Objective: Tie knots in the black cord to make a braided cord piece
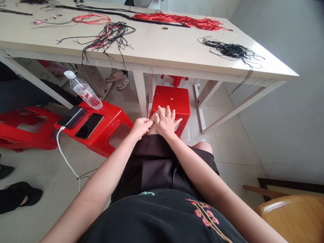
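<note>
My left hand (142,128) is closed in a pinch on a thin black cord (154,122), a short piece of which shows between my two hands over my knee. Beside it, my right hand (165,123) lies flat on the knee with its fingers spread, its thumb side next to the cord. A ring is on one finger. Whether the cord runs on under the right palm is hidden. Another bit of thin black cord (87,173) shows by my left forearm.
Ahead, a pale table (162,44) bears red cords (177,20), a black and red tangle (108,35) and a black bundle (233,50). Left, a red stool (108,118) holds a bottle (87,92), a phone (89,126) and a black box (71,117). Another person's feet show at left.
</note>
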### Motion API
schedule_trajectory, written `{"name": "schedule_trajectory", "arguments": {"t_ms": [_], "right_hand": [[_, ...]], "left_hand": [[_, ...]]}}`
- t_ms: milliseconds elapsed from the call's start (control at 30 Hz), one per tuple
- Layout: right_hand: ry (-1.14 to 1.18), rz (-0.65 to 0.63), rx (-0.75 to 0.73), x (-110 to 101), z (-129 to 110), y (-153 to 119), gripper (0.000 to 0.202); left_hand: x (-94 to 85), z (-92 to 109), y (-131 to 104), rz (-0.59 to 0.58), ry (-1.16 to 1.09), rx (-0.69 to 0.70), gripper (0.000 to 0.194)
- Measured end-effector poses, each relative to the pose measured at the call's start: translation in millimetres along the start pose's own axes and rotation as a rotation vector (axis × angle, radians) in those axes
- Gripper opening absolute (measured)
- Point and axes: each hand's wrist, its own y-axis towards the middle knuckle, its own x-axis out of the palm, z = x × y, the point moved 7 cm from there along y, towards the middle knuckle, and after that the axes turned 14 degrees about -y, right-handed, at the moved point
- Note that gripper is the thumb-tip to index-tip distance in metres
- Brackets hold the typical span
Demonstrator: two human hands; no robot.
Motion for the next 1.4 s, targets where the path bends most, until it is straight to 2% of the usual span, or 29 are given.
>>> {"name": "schedule_trajectory", "arguments": {"t_ms": [367, 867, 1133, 1400], "right_hand": [[-0.11, 0.044, -0.049, -5, -3, 7, 0.05], [-0.082, 0.091, -0.028, -6, -1, 27, 0.055], [-0.118, 0.031, 0.003, -12, 0, 45, 0.058], [-0.161, 0.029, -0.034, -14, -3, 49, 0.06]], "left_hand": [[-1.9, -5, 9, 0.01, -0.004, -0.011, 0.013], [-0.3, 4, 18, 0.017, -0.009, 0.019, 0.014], [4.0, 11, 16, -0.025, -0.014, 0.024, 0.019], [5.7, 16, 17, -0.032, -0.02, 0.024, 0.021]]}}
